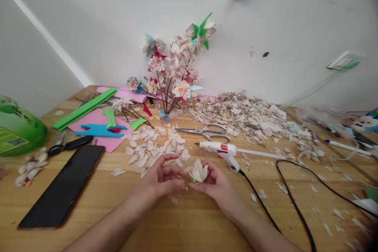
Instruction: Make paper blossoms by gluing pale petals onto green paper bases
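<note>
My right hand (pixel 215 181) pinches a small cream flower made of shell-like petals (pixel 198 171), with a green bit showing at its base. My left hand (pixel 164 178) is curled beside it, fingertips bent in toward the flower; I cannot make out anything in them. Both hands hover just above the wooden table (pixel 183 224). Loose cream petals (pixel 153 147) lie scattered just beyond my left hand. A white glue gun (pixel 220 150) lies just beyond my right hand, its black cord (pixel 292 201) trailing right.
Scissors (pixel 208 130) lie behind the glue gun. A bouquet of finished flowers (pixel 174 71) stands in a small vase at the wall. A black phone (pixel 63 187) lies left, with pink, green and blue paper (pixel 97 122), a green container (pixel 17 130) and a heap of shell scraps (pixel 251 114).
</note>
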`<action>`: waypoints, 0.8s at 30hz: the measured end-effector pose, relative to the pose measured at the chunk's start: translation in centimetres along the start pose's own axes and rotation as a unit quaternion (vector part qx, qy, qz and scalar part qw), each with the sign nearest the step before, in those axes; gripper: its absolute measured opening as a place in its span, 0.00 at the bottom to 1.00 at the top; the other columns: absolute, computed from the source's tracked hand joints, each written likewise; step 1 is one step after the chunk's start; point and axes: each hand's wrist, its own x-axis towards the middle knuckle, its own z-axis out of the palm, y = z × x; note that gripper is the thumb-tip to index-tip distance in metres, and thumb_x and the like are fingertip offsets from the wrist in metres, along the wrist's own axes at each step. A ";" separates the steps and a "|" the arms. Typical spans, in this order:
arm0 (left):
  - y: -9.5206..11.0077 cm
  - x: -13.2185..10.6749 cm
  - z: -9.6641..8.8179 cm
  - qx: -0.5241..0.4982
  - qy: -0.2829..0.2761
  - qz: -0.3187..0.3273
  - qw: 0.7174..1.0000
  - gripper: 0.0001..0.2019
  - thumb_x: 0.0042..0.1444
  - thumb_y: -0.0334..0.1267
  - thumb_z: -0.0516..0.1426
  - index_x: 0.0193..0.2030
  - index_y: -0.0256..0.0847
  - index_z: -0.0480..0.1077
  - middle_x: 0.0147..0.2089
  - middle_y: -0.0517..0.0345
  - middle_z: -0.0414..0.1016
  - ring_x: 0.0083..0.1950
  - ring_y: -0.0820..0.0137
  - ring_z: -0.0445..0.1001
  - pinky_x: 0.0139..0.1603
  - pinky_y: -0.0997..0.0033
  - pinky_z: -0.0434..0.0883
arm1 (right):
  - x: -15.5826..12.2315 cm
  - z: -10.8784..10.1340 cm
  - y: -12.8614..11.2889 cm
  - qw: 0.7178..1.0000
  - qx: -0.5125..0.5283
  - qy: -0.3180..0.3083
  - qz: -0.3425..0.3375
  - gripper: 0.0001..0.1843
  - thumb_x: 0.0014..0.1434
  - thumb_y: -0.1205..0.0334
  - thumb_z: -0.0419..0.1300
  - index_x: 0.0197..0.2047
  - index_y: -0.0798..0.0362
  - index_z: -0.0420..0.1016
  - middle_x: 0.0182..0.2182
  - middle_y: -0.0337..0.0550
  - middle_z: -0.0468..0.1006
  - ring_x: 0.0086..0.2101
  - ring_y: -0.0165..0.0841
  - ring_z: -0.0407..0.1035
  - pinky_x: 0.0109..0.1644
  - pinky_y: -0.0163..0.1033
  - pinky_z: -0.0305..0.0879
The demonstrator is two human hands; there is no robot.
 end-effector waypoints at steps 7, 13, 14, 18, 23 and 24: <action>-0.6 0.1 1.1 0.142 0.101 0.104 0.979 0.33 0.41 0.35 0.64 0.51 0.44 0.50 0.33 0.61 0.70 0.31 0.73 0.68 0.26 0.76 0.64 | -0.1 0.6 0.0 0.995 0.087 0.003 0.053 0.27 0.35 0.64 0.72 0.34 0.49 0.60 0.23 0.32 0.77 0.22 0.29 0.70 0.26 0.34 0.66; -0.8 0.0 1.9 0.176 0.140 0.096 0.970 0.42 0.37 0.40 0.66 0.55 0.43 0.45 0.31 0.63 0.69 0.32 0.71 0.68 0.28 0.74 0.66 | -0.1 0.8 0.1 0.995 0.084 0.005 0.060 0.31 0.32 0.64 0.73 0.32 0.49 0.55 0.20 0.31 0.78 0.21 0.27 0.70 0.25 0.32 0.65; -0.8 0.0 2.0 0.184 0.146 0.091 0.968 0.43 0.37 0.40 0.66 0.56 0.43 0.45 0.30 0.62 0.69 0.32 0.70 0.69 0.29 0.73 0.66 | -0.1 0.8 0.2 0.995 0.081 0.000 0.059 0.31 0.31 0.62 0.73 0.32 0.48 0.54 0.19 0.30 0.78 0.20 0.28 0.70 0.25 0.32 0.65; -1.0 0.0 2.0 0.206 0.155 0.070 0.964 0.45 0.36 0.39 0.66 0.59 0.41 0.45 0.29 0.60 0.73 0.32 0.68 0.71 0.29 0.73 0.65 | 0.1 0.9 0.1 0.996 0.062 -0.014 0.056 0.33 0.29 0.57 0.73 0.30 0.47 0.52 0.19 0.30 0.78 0.21 0.31 0.72 0.25 0.34 0.65; -1.1 -0.1 2.1 0.194 0.168 0.094 0.962 0.44 0.37 0.37 0.65 0.60 0.41 0.47 0.26 0.63 0.74 0.30 0.68 0.73 0.28 0.74 0.65 | 0.1 1.0 0.4 0.998 0.048 -0.006 0.034 0.33 0.31 0.58 0.73 0.30 0.47 0.51 0.20 0.29 0.76 0.21 0.29 0.71 0.27 0.34 0.65; -1.1 -0.1 2.1 0.193 0.169 0.098 0.962 0.43 0.37 0.36 0.65 0.60 0.41 0.48 0.26 0.63 0.74 0.30 0.68 0.73 0.27 0.75 0.64 | 0.1 1.1 0.5 0.999 0.042 0.004 0.017 0.32 0.33 0.58 0.72 0.31 0.46 0.51 0.20 0.28 0.75 0.22 0.29 0.71 0.27 0.33 0.65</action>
